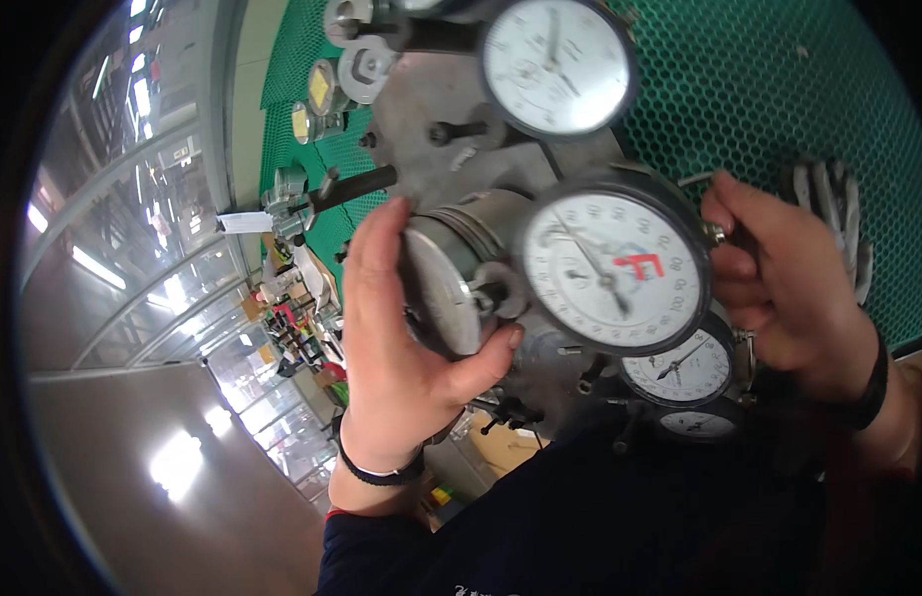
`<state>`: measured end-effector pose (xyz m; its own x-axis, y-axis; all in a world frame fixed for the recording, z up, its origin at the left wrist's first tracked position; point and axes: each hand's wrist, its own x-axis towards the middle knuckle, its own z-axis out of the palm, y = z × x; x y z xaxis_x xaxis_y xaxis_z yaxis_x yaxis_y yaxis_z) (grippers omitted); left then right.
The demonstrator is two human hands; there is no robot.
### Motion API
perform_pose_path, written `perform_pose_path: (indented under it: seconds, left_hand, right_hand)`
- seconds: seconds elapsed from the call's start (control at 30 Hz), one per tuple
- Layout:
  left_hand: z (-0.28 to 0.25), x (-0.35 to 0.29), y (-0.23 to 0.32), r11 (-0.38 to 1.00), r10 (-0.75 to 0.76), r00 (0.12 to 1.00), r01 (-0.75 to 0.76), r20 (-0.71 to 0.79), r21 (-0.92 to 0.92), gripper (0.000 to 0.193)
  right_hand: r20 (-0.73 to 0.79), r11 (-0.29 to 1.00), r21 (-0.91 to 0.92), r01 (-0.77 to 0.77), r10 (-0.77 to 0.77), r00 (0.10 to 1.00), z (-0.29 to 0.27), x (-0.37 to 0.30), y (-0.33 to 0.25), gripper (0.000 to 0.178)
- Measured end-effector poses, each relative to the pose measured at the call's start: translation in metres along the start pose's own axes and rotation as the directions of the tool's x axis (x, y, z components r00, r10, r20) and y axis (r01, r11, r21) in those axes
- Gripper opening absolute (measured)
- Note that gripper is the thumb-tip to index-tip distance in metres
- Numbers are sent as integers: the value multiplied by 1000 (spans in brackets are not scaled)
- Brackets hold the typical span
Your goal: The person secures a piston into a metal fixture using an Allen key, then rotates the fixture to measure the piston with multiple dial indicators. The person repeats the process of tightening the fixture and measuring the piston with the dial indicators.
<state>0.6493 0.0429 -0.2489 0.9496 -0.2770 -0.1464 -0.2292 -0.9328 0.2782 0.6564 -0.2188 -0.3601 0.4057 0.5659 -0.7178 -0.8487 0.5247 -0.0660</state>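
Observation:
My left hand (396,348) is closed round a metal piston (461,238) with ring grooves. The piston lies on its side against a grey metal gauging fixture (431,109), its flat round end toward my palm. Just right of it sits a large white-faced dial gauge (580,288) with a red mark on its face. At that gauge's right rim, my right hand (788,258) has its fingers curled in beside a small knob (716,233). Its index fingertip meets a thin metal lever (694,180); the inner fingers are partly hidden.
Another dial gauge (555,65) stands at the far side, and two smaller ones (679,368) sit nearer my body. More pistons (366,68) stand at the far left on a green perforated mat (749,89). Grey-white gloves (828,204) lie beyond my right hand.

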Motion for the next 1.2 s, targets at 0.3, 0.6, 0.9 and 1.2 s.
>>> perform_pose_path:
  seconds: [0.3, 0.6, 0.9, 1.2]
  left_hand:
    - [-28, 4, 17, 970, -46, 993, 18, 111, 241, 104]
    - [-26, 36, 9, 979, -196, 981, 195, 3, 55, 93]
    - [-21, 40, 3, 978, -208, 978, 208, 10, 26, 97]
    - [-16, 92, 23, 974, 193, 980, -197, 43, 114, 42]
  right_hand:
    - [-3, 984, -172, 55, -57, 998, -4, -3, -9, 26]
    - [-38, 753, -615, 232, -322, 946, -56, -29, -22, 28]
    - [272, 482, -725, 492, -456, 847, -43, -13, -35, 30]
    - [261, 813, -475, 337, -236, 936, -3, 38, -66, 34]
